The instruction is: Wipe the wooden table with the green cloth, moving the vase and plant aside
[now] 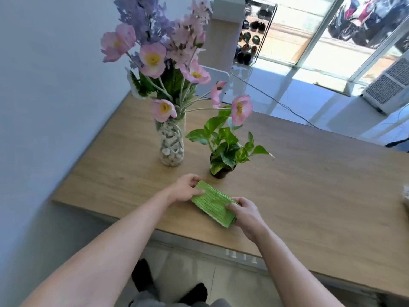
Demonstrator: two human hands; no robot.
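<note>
A folded green cloth (212, 203) lies on the wooden table (309, 185) near its front edge. My left hand (186, 188) pinches the cloth's far left corner. My right hand (244, 212) grips its near right end. Just behind the cloth stands a small leafy plant in a dark pot (223, 159). To the plant's left is a clear glass vase (172, 144) filled with pebbles and tall pink and purple flowers; some blooms hang over the plant.
A white wall runs along the table's left side. Beyond the far edge lie a white floor, a cable, a shoe rack (254, 34) and a white appliance (389, 87). A pale object (406, 193) sits at the table's right edge.
</note>
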